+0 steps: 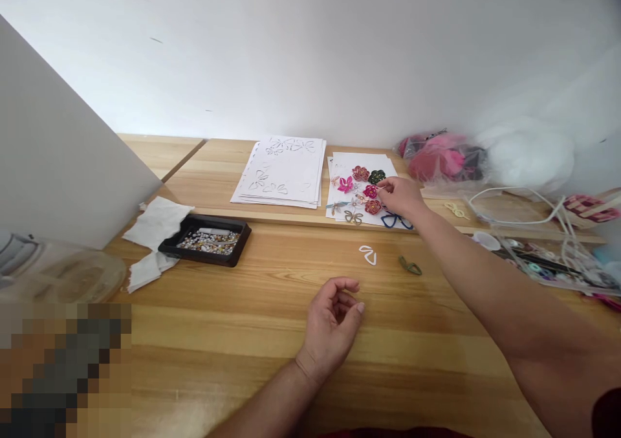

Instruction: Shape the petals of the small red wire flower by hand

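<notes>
My left hand [332, 325] rests on the wooden table, loosely curled, with a gap between thumb and fingers and nothing held. My right hand [400, 195] reaches over the white sheets at the back right, its fingertips pinched together beside the flowers. Whatever is between them is too small to make out. Around it lie a dark green flower [377, 177], a pink-red flower [372, 207], a magenta flower [345, 184] and blue loops [389, 220], the last partly behind my wrist. Nearer me are white petal-shaped loops [369, 255] and an olive-green looped piece [410, 266].
A black tray [236, 251] of beads stands at left beside white tissue [158, 221]. Sheets with petal drawings [286, 179] lie on the raised back board. Bagged pink material [439, 156], white stuffing [528, 150] and a clear tool container [538, 257] crowd the right.
</notes>
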`<state>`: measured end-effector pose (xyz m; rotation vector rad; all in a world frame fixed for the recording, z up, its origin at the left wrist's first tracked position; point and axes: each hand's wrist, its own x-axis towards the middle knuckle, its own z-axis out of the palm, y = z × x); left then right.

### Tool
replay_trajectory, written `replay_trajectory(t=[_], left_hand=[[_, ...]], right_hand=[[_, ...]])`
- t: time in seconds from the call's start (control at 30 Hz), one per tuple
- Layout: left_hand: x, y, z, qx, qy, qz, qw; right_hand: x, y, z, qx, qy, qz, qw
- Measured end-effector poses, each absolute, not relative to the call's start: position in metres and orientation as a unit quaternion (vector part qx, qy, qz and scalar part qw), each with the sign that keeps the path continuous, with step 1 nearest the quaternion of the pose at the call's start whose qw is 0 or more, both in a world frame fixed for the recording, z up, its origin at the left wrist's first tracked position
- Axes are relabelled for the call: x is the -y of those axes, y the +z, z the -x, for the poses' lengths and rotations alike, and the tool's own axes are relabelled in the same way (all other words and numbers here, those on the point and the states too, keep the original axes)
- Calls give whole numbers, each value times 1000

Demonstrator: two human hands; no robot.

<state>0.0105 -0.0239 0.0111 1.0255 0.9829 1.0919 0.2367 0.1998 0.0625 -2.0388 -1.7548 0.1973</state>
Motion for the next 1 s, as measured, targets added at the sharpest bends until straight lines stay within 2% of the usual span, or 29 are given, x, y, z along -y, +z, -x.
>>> replay_trajectory(t=[0.43,0.63,0.73,0.8,1.0], left_hand=[[24,8,-11,-415,482,-447,629],[22,7,-11,-409,491,-435,634],[22,6,-11,-406,500,-433,631],[23,5,-11,-401,504,-443,624],[21,3,-10,-404,499,-457,616]], right_hand=[[-172,67,-227,660,156,700,225],[-136,71,-227,626,188,691,307],[-93,67,-224,605,276,629,403],[-69,61,-221,576,322,612,436],[-47,48,-216,496,397,631,445]])
